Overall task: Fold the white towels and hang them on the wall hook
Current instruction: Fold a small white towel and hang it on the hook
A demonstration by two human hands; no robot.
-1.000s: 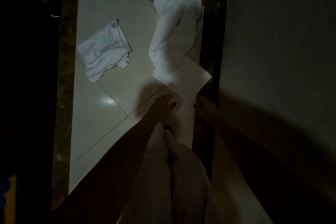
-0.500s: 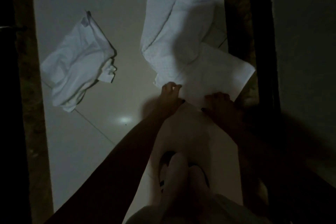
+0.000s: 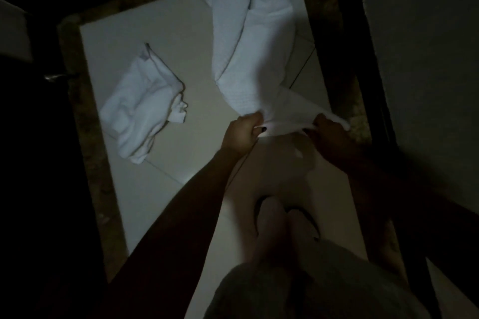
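in dim light the left hand (image 3: 242, 134) and the right hand (image 3: 329, 132) each curl their fingers round the near edge of the long, rumpled white terry towel (image 3: 248, 46), which trails away across the pale glossy tiled floor (image 3: 181, 163). gripping one edge at two points set apart likely serves to lift and spread it for a first fold. a smaller crumpled white towel (image 3: 140, 109) lies well apart to the left, untouched, and no wall hook shows.

White towels (image 3: 248, 41) (image 3: 141, 103) — crumpled, floor-bound
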